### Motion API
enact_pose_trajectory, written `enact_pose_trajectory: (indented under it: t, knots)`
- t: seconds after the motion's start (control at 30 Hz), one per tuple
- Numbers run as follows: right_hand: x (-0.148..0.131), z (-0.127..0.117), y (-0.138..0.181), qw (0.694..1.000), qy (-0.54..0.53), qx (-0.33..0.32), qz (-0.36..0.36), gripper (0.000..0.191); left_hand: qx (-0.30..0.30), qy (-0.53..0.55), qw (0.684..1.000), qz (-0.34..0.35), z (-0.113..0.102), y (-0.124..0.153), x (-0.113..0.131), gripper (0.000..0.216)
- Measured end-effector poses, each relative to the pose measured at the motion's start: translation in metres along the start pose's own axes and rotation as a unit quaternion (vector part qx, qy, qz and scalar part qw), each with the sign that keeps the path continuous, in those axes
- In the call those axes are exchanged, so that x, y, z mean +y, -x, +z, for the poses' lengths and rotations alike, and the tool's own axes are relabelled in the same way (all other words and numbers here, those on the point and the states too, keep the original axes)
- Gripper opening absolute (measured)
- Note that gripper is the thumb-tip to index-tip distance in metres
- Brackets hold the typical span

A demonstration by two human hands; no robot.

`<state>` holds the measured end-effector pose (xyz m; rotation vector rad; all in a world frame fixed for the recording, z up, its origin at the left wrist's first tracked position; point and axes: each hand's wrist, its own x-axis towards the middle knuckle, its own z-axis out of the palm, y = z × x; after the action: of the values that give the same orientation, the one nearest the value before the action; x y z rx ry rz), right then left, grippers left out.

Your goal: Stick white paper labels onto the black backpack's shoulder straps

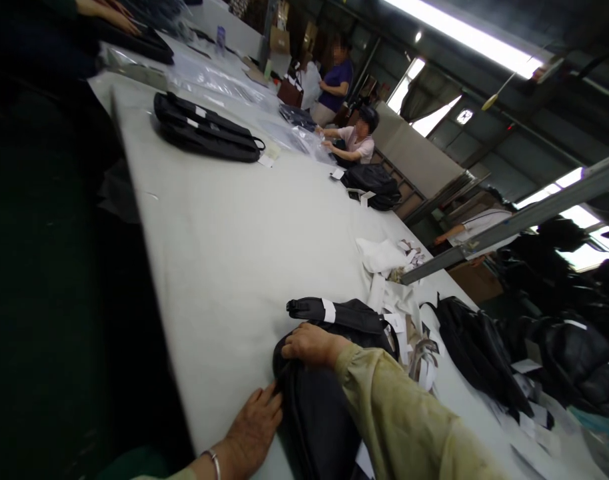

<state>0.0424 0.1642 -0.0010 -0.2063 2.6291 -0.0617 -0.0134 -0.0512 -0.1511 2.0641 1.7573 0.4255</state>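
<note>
A black backpack (319,413) lies on the white-covered table right in front of me. It has a strap (349,313) banded with a white strip. My right hand (309,343), in a yellowish sleeve, curls its fingers over the bag's upper end and grips it. Along the bag's left edge rests my left hand (254,427), wearing a bracelet; its fingers are stretched out and touch the side, with the fingertips partly hidden against the fabric. A white tag (394,323) shows beside the strap.
White scraps and paper strips (419,353) are heaped right of the bag. More black bags (484,353) lie at the right, and another black bag (209,130) sits farther up the table (224,240). A metal post (514,223) slants over the right side. Co-workers (357,140) handle clear plastic at the far end.
</note>
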Motion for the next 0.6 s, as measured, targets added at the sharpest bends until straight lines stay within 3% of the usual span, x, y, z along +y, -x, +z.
enact_pose_trajectory:
  t: [0.1, 0.23, 0.47, 0.6]
  knots:
    - [0.0, -0.01, 0.022, 0.999, 0.005, 0.033, -0.001, 0.019, -0.044, 0.001, 0.999, -0.009, -0.024, -0.018, 0.01, 0.048]
    - [-0.004, -0.014, 0.042, 0.998, 0.012, 0.055, 0.025, 0.017, -0.056, 0.005, 0.998, 0.013, -0.042, -0.029, 0.014, 0.045]
    - [0.005, -0.004, 0.042, 0.998, -0.01, 0.055, 0.042, 0.015, -0.016, 0.118, 0.992, -0.039, -0.03, -0.023, -0.009, 0.053]
    - [0.009, -0.002, 0.046, 0.996, -0.018, 0.07, 0.048, 0.014, 0.013, 0.185, 0.982, -0.025, -0.026, -0.016, -0.018, 0.056]
